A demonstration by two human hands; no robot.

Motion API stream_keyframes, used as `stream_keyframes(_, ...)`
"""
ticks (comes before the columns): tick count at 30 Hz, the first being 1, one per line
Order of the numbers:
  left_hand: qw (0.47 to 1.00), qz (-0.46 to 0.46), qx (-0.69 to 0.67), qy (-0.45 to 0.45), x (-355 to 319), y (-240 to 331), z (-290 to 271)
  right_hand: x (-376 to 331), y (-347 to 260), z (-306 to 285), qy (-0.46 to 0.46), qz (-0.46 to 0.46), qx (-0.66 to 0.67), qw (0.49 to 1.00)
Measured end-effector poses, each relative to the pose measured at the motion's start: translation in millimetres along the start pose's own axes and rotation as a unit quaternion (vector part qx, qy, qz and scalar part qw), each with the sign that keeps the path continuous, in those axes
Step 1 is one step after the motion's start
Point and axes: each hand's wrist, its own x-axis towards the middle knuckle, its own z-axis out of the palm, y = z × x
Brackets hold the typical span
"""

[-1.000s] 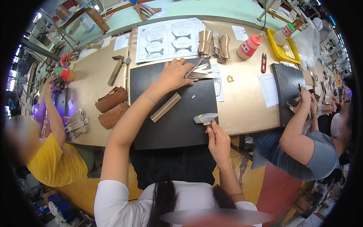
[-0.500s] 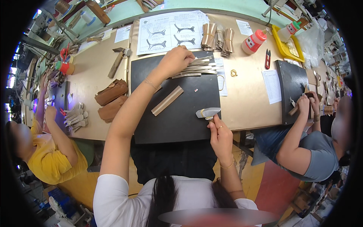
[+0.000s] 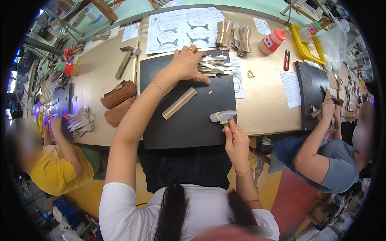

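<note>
My left hand (image 3: 185, 64) is over the far part of a black board (image 3: 189, 128), its thumb and fingers spread apart at the left end of a loose pile of thin pale strips (image 3: 217, 65). A single brown strip with a pale stripe down its middle (image 3: 179, 103) lies slantwise on the board, below that hand. At the board's right edge, my right hand (image 3: 238, 142) is closed on a flat grey blade-like tool (image 3: 225, 116) with a yellow band around it. The tool's lower end is hidden in the fingers. A tiny white scrap (image 3: 210, 92) rests between the hands.
Beyond the board lie a printed sheet (image 3: 181, 30) and banded strip bundles (image 3: 224, 35). Leftward are a hammer (image 3: 126, 63) and brown folded pieces (image 3: 118, 94). Rightward stand a red-and-white bottle (image 3: 273, 41), red snips (image 3: 286, 60) and a yellow tray (image 3: 299, 42). Co-workers sit on both sides.
My left hand has opened, spreading its thumb away from the fingers beside the pile, and some strips have shifted. My right hand still holds the tool in nearly the same place.
</note>
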Motion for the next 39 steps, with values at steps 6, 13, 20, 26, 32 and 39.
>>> stream_keyframes(6, 0.999, -0.002, -0.035, -0.029, 12.9, 9.5, -6.6, 8.9, 3.7, -9.6, -0.044, 0.12, 0.133, 0.983)
stream_keyframes(13, 0.997, 0.029, -0.069, -0.023, 16.5, 9.9, -0.5, 104.0, 24.1, -35.5, 0.11, 0.045, -0.141, 0.983)
stream_keyframes(20, 0.997, 0.032, -0.07, -0.02, 11.0, 6.8, -2.7, 144.4, 4.1, -21.2, 0.041, 0.041, -0.217, 0.974)
stream_keyframes(26, 0.997, 0.035, -0.062, -0.017, 4.4, 2.0, -3.9, 146.5, 2.0, -16.1, 0.073, 0.04, -0.245, 0.966)
stream_keyframes(32, 0.996, 0.058, -0.063, 0.003, 3.6, -2.7, -0.9, 146.9, 4.2, -12.1, 0.033, 0.023, -0.186, 0.982)
stream_keyframes(39, 0.996, 0.082, -0.045, -0.008, 25.2, -4.0, -3.5, 126.1, 2.7, -23.0, 0.069, 0.024, -0.09, 0.993)
